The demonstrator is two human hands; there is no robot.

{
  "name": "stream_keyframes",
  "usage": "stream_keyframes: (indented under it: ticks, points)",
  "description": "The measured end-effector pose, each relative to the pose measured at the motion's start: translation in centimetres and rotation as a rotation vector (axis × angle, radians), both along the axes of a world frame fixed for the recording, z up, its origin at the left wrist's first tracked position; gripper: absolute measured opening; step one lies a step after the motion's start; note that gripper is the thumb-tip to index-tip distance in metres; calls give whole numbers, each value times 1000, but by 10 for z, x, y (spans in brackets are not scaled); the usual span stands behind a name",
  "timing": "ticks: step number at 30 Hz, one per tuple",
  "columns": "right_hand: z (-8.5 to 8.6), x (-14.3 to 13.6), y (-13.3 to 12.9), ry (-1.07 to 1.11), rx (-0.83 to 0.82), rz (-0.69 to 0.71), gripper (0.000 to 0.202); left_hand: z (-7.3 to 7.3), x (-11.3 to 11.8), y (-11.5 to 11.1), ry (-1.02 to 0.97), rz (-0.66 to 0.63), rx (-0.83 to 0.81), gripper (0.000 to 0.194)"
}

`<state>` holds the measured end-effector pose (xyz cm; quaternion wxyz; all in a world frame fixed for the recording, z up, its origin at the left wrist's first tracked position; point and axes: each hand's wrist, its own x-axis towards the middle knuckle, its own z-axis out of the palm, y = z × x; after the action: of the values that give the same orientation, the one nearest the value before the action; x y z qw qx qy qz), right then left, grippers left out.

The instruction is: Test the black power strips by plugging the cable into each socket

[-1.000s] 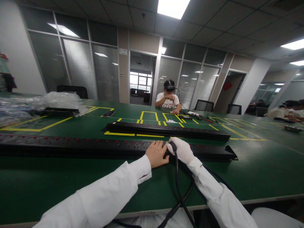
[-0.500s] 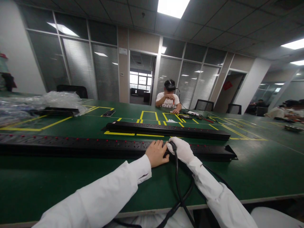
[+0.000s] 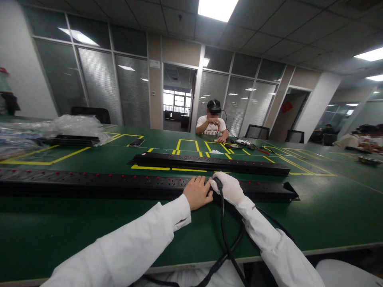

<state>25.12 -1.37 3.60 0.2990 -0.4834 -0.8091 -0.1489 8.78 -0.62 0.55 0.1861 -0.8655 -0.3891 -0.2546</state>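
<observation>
Beneath both hands, a long black socket strip (image 3: 119, 185) bearing a row of red dots lies on the green bench (image 3: 125, 235), extending far to the left of the hands and a shorter way to their right. The uncovered left hand (image 3: 197, 194) rests palm down on this strip, its fingers extended and grasping nothing visible. Just beside it, the white-gloved right hand (image 3: 229, 189) grips a black plug (image 3: 218, 183) at the strip; whether the plug is seated in a socket cannot be told. From this hand a black cable (image 3: 222, 219) descends past the near edge of the bench, crossing another run of cable below the hands. Beyond the hands, a second socket strip (image 3: 209, 162) lies roughly parallel to the first, beside yellow tape (image 3: 188, 170). Farther off to their left are a dark phone (image 3: 137, 142) and clear plastic wrapping (image 3: 77, 125). Across the bench, well apart from the hands, a co-worker (image 3: 203, 121) holds an orange tool (image 3: 218, 128).
</observation>
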Motion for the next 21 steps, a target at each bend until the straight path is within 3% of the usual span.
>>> stream_keyframes:
  ticks: [21]
  points:
    - [1,2,1,-32,-16,-17,24,1,1,-2,0,-5,-32,56]
